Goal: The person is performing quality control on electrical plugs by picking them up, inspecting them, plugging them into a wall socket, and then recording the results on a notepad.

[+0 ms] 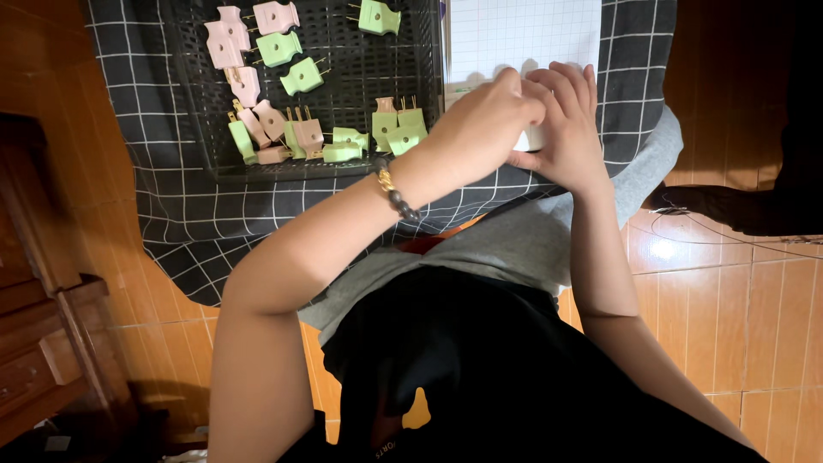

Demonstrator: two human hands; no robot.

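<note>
Both hands together just right of the black mesh tray [343,167], over the edge of the white grid sheet [523,34]. My left hand [484,129] and right hand [566,129] are closed round one small white piece [533,139], prob. a plug part; only a corner shows, rest hidden by fingers. Can't tell what is being done to it.

Inside the tray: approx. a dozen+ pink plugs [227,39] and green plugs [279,49], loose, prongs out, none touched now. No finished pile visible beside the tray. Judgement: one unit in work, bulk of the lot still waiting. Tray sits on the dark checked cloth [214,223].
</note>
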